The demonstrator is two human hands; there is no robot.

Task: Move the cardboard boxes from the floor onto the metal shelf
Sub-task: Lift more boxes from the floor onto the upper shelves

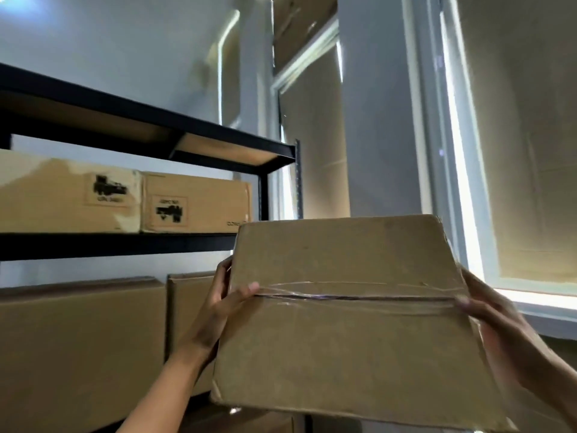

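In the head view, a plain brown cardboard box sealed with clear tape across its top seam (pixel 343 307) is held up in the air, to the right of the black metal shelf with board decks (pixel 150 245), and not yet on any deck. The left hand (pixel 224 301) grips its left edge, thumb curled onto the top near the tape and the other fingers hidden behind the side. The right hand (pixel 493 323) clasps the right edge, blurred, with fingers laid over the tape end.

The middle deck already carries two labelled tan cartons (pixel 196 201), and larger brown cartons (pixel 81 339) stand below it. The risk, as I judge it, is that the box catches the dark corner upright (pixel 296 179) as it swings in, or finds too little room beside the cartons. The grip is only on the edges, so a knock could tilt the box out of the hands.
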